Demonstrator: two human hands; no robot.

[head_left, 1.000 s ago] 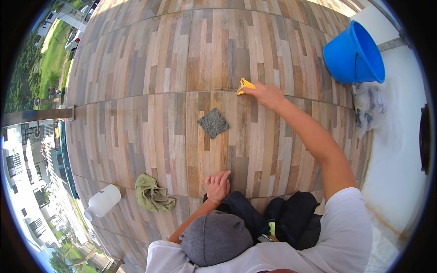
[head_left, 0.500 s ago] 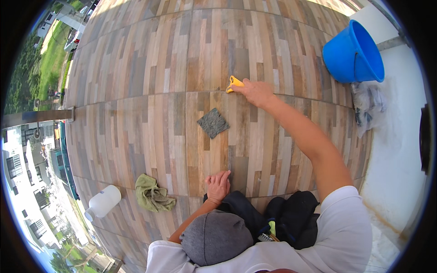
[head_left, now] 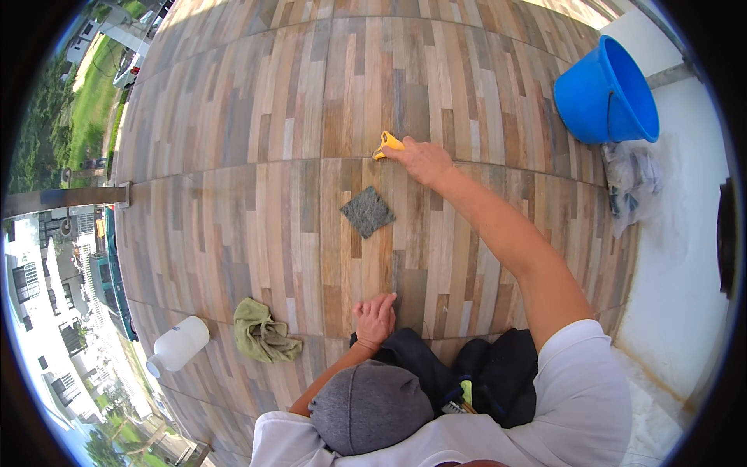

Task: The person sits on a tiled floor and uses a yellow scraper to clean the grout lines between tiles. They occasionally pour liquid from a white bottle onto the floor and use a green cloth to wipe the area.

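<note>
My right hand (head_left: 424, 161) is closed round a yellow hand scraper (head_left: 387, 145), its front end down at a grout line of the wood-look tiled floor (head_left: 233, 226). Close to me, my left hand (head_left: 375, 317) rests on the tiles beside my knee, fingers stretched out, holding nothing. Between the two hands a dark green-grey scouring pad (head_left: 367, 212) lies turned like a diamond.
An olive cloth (head_left: 265, 331) lies crumpled at the left, next to a white plastic bottle (head_left: 178, 345) on its side. Far right stands a blue bucket (head_left: 595, 101), a clear plastic bag (head_left: 629, 183) by it, along the white wall (head_left: 677, 272). Beyond the floor's left edge are buildings.
My right hand has moved a little to the left along the grout line with the scraper. My left hand, the pad, cloth and bottle stay where they were.
</note>
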